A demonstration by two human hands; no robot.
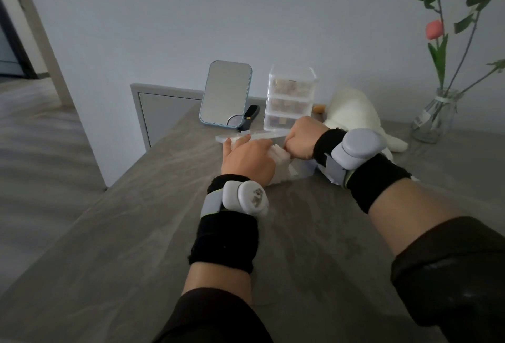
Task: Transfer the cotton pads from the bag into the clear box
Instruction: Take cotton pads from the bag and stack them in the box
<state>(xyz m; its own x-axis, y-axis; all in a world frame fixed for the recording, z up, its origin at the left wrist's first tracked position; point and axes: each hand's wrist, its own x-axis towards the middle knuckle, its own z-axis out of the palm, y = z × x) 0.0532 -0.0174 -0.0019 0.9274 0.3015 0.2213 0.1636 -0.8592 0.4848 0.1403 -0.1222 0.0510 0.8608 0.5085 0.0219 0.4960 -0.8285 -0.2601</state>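
Right hand (300, 137) fingers curled, pinching top of cotton pads (279, 154), left hand (247, 161) fingers straight, pressing flat on the pads' left side, pads between both hands, clear box (302, 171) touching them, on grey table (164, 219)

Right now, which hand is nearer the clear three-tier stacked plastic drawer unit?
Right. The right hand sits just in front of the clear stacked drawer unit; the left hand lies further left and closer to the person.

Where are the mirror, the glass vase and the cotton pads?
mirror (225, 94): head view, middle of its glass
glass vase (434, 120): head view, its clear body
cotton pads (282, 163): head view, the white stack's side
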